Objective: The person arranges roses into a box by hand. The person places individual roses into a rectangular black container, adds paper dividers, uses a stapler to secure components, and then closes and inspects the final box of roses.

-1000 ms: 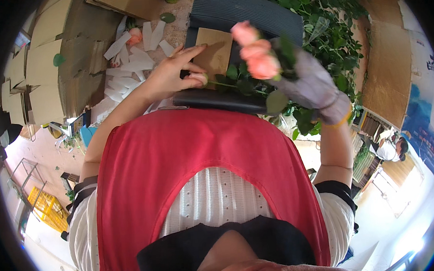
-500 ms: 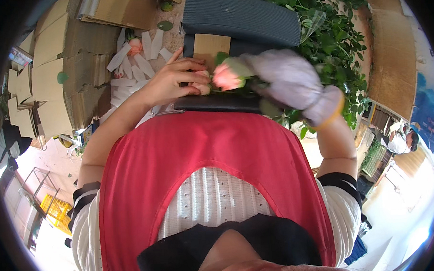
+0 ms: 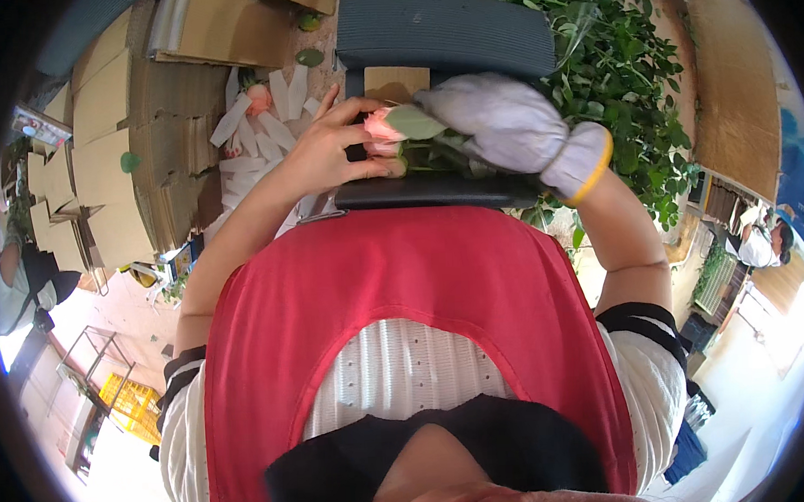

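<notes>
My bare left hand point(image 3: 333, 153) curls round several pink rose heads point(image 3: 382, 133), its thumb along their near side and its fingers on the far side. My right hand point(image 3: 504, 125), in a pale work glove with a yellow cuff, is closed on the stem side of a pink rose; the stem itself is mostly hidden by the glove. A broad green leaf point(image 3: 417, 123) sticks out between that glove and the blooms. Under the flowers, close to my body, runs a black padded edge point(image 3: 435, 193). Beyond them stands a small piece of cardboard point(image 3: 396, 79).
A dark ribbed pad point(image 3: 446, 29) lies at the back. Leafy green stems point(image 3: 628, 89) are heaped on the right. White paper-like sleeves point(image 3: 271, 131) lie loose on the left with another pink rose point(image 3: 258, 98). Cardboard stacks point(image 3: 106, 147) rise farther left; a person point(image 3: 759, 240) is far right.
The rose in my gloved right hand has moved left and now sits against the other blooms. My left hand's fingers have spread around the heads.
</notes>
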Tool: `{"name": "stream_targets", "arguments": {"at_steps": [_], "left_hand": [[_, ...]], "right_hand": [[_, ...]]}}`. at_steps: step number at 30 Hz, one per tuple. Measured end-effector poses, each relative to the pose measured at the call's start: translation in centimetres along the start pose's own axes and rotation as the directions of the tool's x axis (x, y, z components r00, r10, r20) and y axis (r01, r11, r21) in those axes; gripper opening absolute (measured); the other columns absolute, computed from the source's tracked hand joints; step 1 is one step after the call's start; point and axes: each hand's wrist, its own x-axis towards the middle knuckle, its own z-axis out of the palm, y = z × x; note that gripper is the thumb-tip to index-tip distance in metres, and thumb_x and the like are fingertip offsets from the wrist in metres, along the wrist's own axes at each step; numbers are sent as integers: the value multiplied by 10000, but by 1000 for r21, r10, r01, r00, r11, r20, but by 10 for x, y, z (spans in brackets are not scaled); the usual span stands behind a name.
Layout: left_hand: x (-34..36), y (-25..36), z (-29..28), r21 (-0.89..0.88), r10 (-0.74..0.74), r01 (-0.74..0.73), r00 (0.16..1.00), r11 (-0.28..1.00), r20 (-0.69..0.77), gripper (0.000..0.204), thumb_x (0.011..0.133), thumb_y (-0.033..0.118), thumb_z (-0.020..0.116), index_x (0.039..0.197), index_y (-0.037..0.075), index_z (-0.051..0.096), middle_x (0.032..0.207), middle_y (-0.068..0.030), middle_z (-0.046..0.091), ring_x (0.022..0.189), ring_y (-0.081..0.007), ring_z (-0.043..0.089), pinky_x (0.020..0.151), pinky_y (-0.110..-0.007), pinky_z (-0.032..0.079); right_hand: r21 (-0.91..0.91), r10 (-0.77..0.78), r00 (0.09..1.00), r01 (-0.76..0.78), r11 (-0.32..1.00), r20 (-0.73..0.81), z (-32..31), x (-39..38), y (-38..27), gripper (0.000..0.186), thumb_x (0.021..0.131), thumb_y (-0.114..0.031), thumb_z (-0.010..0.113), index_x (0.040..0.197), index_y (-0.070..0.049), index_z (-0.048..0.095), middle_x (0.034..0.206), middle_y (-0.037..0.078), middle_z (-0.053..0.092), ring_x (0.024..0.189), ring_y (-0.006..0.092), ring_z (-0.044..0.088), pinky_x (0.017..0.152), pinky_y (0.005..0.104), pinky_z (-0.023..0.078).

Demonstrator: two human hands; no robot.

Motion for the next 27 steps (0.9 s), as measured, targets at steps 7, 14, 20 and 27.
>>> {"name": "stream_targets", "arguments": {"at_steps": [7,14,20,27], "left_hand": [[8,6,4,-59,-102,99,993,993,-58,446,708,209,755,1127,132,621,1072,-67,572,1062,-275,545,1071,-516,255],[12,-4,5,74,-94,98,994,992,-52,432,675,228,773,1062,109,622,1089,-76,610,1148,-276,514,1053,-544,254],[12,7,2,-91,-165,168,986,982,37,461,642,189,783,1073,124,633,1103,-81,607,1143,-287,507,1065,-447,300],[6,3,13,-95,-137,125,982,988,-132,408,634,178,826,998,75,676,1399,-201,262,1275,-385,333,1031,-389,348]], "right_hand": [[-363,-71,910,-90,928,-408,27,9,7,382,808,-145,589,1185,-91,562,934,124,650,847,305,638,704,392,531],[-256,-121,876,-3,967,-467,-25,-39,-1,376,842,-234,593,1205,-144,558,962,132,630,828,286,635,698,385,514],[-264,-57,939,-37,964,-340,-46,-43,-38,399,835,-145,540,1232,-184,564,1026,105,642,882,283,641,707,358,521],[-222,-180,911,101,970,-372,20,-3,16,500,841,-135,503,1335,-205,477,1059,143,626,911,330,643,744,406,531]]}}
